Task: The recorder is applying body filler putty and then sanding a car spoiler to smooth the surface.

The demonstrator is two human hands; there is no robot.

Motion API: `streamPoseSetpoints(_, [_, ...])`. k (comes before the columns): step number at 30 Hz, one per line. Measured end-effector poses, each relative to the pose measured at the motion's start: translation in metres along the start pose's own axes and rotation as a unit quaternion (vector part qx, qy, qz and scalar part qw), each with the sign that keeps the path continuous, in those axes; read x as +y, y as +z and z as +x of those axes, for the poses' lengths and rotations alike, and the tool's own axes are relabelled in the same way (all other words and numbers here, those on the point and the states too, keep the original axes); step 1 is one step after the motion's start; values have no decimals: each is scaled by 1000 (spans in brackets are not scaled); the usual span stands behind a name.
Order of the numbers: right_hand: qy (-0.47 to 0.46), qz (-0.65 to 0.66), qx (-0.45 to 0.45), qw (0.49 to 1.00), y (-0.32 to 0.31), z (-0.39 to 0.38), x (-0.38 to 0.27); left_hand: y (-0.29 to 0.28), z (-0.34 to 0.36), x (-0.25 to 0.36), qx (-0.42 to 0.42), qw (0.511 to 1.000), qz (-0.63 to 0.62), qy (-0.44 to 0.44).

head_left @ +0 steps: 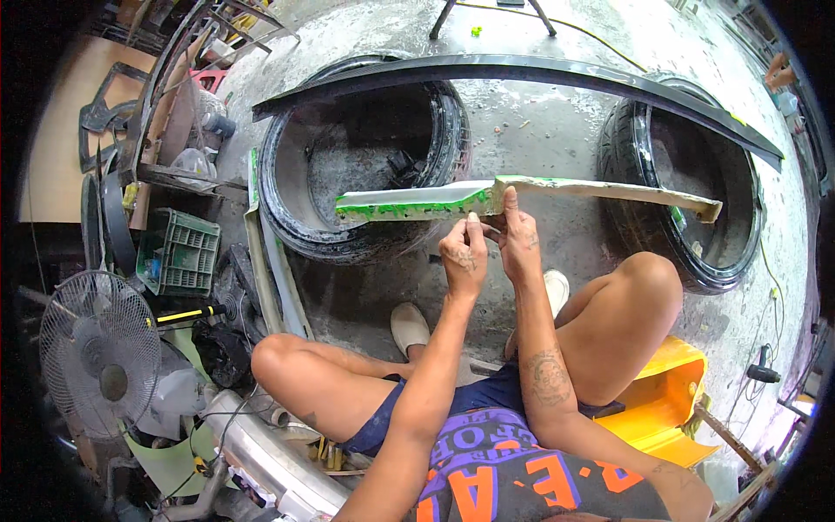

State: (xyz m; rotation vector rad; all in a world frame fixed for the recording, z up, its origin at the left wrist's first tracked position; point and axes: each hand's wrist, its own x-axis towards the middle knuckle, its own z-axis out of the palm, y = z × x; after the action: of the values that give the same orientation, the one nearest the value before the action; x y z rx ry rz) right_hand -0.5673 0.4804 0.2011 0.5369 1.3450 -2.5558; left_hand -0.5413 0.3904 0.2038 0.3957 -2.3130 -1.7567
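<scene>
Both of my hands are at the middle of a long, narrow trim strip (600,189), which lies crosswise in front of me. Its left part is white with a green, rough-looking lower edge; the right part is beige and ends in a small bent tip. My left hand (464,254) is closed at the lower edge, thumb against the green-and-beige section. Close beside it, my right hand (519,237) grips the strip with its thumb up on the face and its fingers mostly hidden. The strip's left end is over one tire (283,204), its right end over another tire (639,187).
A long black trim piece (522,68) spans both tires farther away. To the left stand a fan (100,352), a green crate (187,252) and a metal frame. A yellow seat-like stool (670,404) is by my right leg. A cable runs along the right-hand floor.
</scene>
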Motion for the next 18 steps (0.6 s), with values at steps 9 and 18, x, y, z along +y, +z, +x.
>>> streamPoseSetpoints(9, [-1,-15,6,1000,1,-2,-3,0,2,-1,-3,1000,7,-30])
streamPoseSetpoints(18, [-3,-31,-2,1000,-6,2,4,5,2,6,0,1000,-5,-31])
